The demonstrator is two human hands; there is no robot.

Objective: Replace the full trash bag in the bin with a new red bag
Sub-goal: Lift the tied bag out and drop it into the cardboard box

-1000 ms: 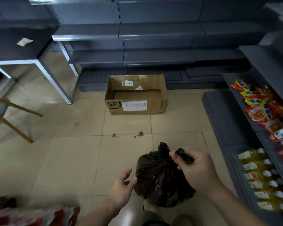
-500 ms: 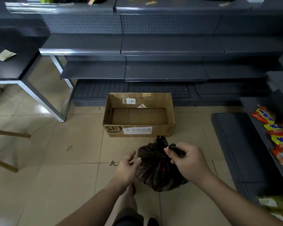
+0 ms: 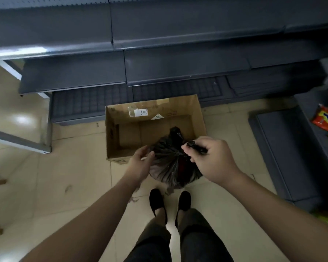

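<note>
A full dark trash bag [image 3: 171, 163], tied at the top, hangs over the near edge of an open cardboard box [image 3: 121, 129]. My right hand [image 3: 210, 157] is closed on the bag's twisted black handle at its upper right. My left hand [image 3: 140, 163] rests with spread fingers against the bag's left side. The box stands on the tiled floor and its visible inside is bare. No bin and no red bag are in view.
Dark grey store shelving [image 3: 159, 63] runs along the far side behind the box. A low grey shelf [image 3: 282, 148] with snack packets [image 3: 326, 121] stands at the right. A metal table leg [image 3: 17, 142] is at the left. My feet [image 3: 169, 203] stand just behind the bag.
I have walked toward the box carrying the bag in my right hand. The bag now hangs over the box's front edge, and my left hand has come onto its side.
</note>
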